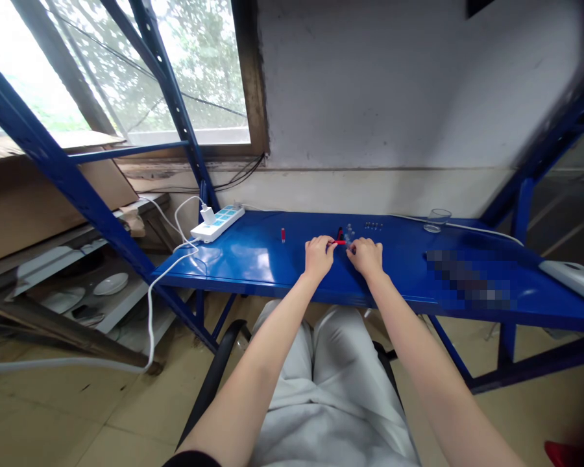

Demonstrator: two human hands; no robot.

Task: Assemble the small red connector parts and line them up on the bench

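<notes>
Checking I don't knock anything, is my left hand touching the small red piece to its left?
Apart: the head view plainly shows blue tabletop between the left hand and the small red piece.

The power strip (219,226) on your table (257,224)
Right of the strip are a tube (283,236), your left hand (318,257), your right hand (368,257), then a glass (436,226).

red tube (340,242), sideways, in left hand (319,257)

No legible text, brands or numbers in view. Red stick (339,242): any marking too small to read (pixelated patch (467,280) likewise).
</notes>
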